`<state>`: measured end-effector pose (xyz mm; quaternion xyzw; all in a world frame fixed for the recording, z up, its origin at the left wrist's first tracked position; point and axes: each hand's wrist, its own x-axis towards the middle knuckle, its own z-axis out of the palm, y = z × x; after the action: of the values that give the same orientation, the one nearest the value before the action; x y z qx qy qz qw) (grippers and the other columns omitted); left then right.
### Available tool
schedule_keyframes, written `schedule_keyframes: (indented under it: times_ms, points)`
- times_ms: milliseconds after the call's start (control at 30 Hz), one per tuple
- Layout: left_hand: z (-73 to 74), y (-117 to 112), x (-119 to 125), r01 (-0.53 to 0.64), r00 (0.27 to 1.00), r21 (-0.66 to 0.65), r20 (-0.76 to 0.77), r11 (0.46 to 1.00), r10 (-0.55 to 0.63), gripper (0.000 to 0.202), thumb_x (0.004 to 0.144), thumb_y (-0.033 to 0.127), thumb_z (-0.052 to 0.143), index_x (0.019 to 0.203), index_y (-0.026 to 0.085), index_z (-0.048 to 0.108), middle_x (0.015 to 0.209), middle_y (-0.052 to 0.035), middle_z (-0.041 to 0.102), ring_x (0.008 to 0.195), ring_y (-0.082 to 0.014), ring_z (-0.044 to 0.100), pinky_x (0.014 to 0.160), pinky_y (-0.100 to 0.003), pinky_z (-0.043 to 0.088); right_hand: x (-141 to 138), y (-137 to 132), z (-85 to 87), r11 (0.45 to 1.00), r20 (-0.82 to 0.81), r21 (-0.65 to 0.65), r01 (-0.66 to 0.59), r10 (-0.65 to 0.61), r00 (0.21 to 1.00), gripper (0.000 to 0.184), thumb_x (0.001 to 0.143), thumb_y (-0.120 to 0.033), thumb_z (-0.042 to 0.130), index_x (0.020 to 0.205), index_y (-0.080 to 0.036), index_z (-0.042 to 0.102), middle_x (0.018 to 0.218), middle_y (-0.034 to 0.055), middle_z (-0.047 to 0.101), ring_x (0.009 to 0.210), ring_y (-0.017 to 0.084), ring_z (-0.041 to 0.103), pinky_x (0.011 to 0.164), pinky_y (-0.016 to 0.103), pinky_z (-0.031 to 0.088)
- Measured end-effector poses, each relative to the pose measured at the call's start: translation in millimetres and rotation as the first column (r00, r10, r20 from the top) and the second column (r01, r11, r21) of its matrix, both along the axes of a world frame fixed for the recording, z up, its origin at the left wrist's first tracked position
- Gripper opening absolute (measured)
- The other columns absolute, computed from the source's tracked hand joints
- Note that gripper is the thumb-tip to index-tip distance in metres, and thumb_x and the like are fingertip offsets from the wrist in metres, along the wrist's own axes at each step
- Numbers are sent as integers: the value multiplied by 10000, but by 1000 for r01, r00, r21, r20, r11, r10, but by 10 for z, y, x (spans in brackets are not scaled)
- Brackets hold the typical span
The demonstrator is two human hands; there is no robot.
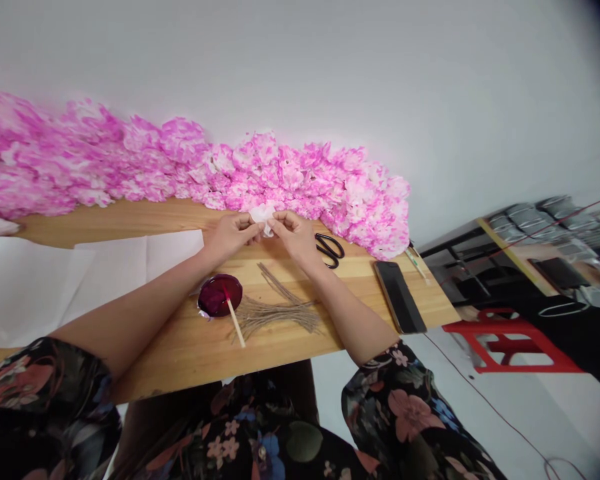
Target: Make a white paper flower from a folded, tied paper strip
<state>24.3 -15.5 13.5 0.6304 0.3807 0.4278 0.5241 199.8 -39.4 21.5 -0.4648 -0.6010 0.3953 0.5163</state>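
Observation:
My left hand [230, 233] and my right hand [296, 235] meet over the far part of the wooden table [280, 347]. Between their pinched fingertips they hold a small white paper flower [263, 217]. Close in front of my forearms lie a bundle of thin brown wires [275, 312] and a small dish of dark red dye [220, 295] with a wooden brush [235, 319] resting on it.
A long heap of pink-and-white paper flowers [190, 170] runs along the wall. Black scissors [329, 249] and a dark phone [399, 296] lie to the right. White paper sheets [55, 280] cover the left. A red stool [505, 347] stands beyond the table's right end.

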Motion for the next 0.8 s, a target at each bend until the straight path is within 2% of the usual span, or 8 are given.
schedule_keyframes:
  times_ms: [133, 233, 367, 467, 533, 633, 733, 800]
  points:
    - [1, 19, -18, -8, 998, -45, 57, 999, 11, 396, 726, 528, 774, 646, 167, 632, 619, -20, 667, 541, -107, 544, 565, -243, 433, 42, 38, -5, 999, -14, -19, 27, -27, 1000, 320, 806, -517, 746, 838, -207, 671, 729, -16, 653, 685, 134, 593, 679, 278, 485]
    - [6, 25, -35, 9, 991, -68, 130, 998, 0, 317, 740, 451, 741, 643, 171, 631, 633, -26, 680, 547, -108, 554, 569, -241, 436, 68, 52, -2, 996, -93, -73, 43, -49, 994, 354, 780, -540, 782, 847, -212, 668, 727, -22, 651, 664, 125, 590, 673, 272, 499]
    - [14, 14, -38, 14, 977, -108, 215, 994, 10, 259, 731, 393, 734, 641, 174, 629, 636, -27, 685, 548, -110, 566, 565, -238, 425, 66, 41, 14, 983, -240, -183, -8, -37, 970, 418, 734, -583, 824, 819, -208, 662, 730, -17, 658, 651, 115, 594, 680, 265, 527]
    - [24, 4, -39, 3, 966, -129, 258, 992, 31, 243, 736, 376, 732, 651, 176, 625, 650, -27, 690, 553, -111, 574, 560, -236, 413, 54, 28, 33, 968, -269, -248, -34, -35, 963, 489, 741, -672, 787, 799, -203, 660, 762, 13, 677, 669, 125, 609, 660, 266, 533]
    - [27, 3, -43, 0, 963, -129, 266, 992, 35, 250, 744, 380, 734, 652, 178, 619, 654, -27, 690, 559, -112, 577, 560, -235, 412, 46, 18, 45, 966, -225, -257, -31, -28, 974, 518, 772, -711, 740, 801, -200, 667, 783, 35, 688, 682, 137, 615, 643, 270, 526]
    - [21, 12, -48, -2, 968, -109, 248, 994, 29, 279, 750, 407, 745, 654, 181, 612, 653, -27, 687, 563, -114, 574, 566, -234, 419, 33, -7, 60, 985, -65, -172, -4, -7, 998, 503, 826, -702, 682, 769, -203, 653, 743, 23, 654, 669, 142, 591, 638, 276, 496]
    - [11, 17, -50, 3, 987, -52, 163, 999, 5, 362, 779, 507, 729, 660, 178, 634, 644, -34, 681, 561, -120, 566, 576, -245, 438, 14, -41, 80, 998, 129, -37, 42, -37, 991, 394, 838, -582, 696, 733, -212, 608, 686, -20, 577, 649, 133, 527, 643, 274, 443]
    - [4, 11, -47, 7, 997, 4, 75, 1000, -8, 457, 817, 603, 679, 662, 174, 655, 635, -42, 674, 572, -128, 569, 594, -256, 453, 0, -60, 98, 998, 200, 10, 61, -61, 978, 322, 832, -498, 695, 730, -212, 588, 691, -30, 558, 660, 130, 503, 657, 275, 419]
